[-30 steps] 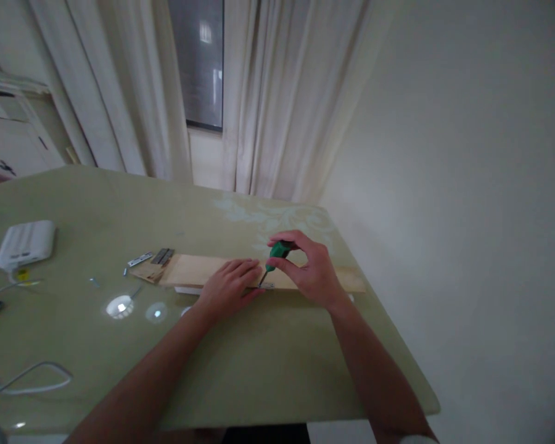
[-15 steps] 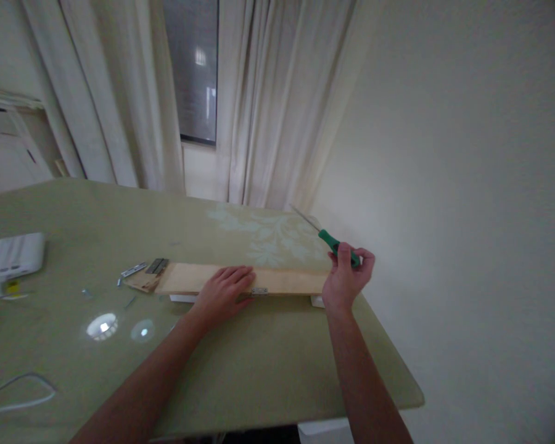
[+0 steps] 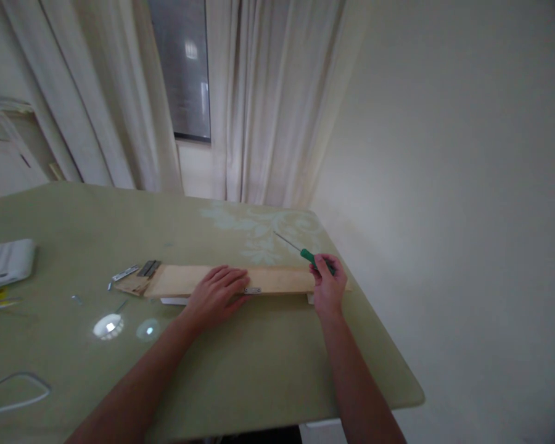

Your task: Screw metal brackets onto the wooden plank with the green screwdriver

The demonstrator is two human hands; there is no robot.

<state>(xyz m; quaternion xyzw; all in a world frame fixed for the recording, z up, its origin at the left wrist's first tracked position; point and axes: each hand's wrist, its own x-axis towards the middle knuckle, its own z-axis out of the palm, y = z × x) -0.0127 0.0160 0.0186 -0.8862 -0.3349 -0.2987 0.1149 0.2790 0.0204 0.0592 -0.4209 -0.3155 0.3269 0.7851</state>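
Note:
A pale wooden board (image 3: 277, 279) lies lengthwise across two white supports (image 3: 173, 301), raised a little off the table. My left hand (image 3: 219, 293) rests flat on its top, fingers stretched out, with the thumb along the front edge. Just right of that thumb, a small metal plate (image 3: 252, 290) sits at the board's front edge. My right hand (image 3: 329, 287) is closed round the green handle of a screwdriver (image 3: 308, 254) above the board's right end. The screwdriver's thin shaft points up and left, its tip clear of the board.
At the board's left end are a dark hinge (image 3: 148, 268) and a slim metal strip (image 3: 126, 273) on a brown scrap (image 3: 132, 284). Small screws (image 3: 76, 300) lie farther left. A white box-shaped device (image 3: 8, 262) and a white cable (image 3: 16, 374) are on the green table (image 3: 259, 370).
My right hand has come down and left with the screwdriver, whose tip is now lower. The left hand stays on the board. The view has shifted slightly.

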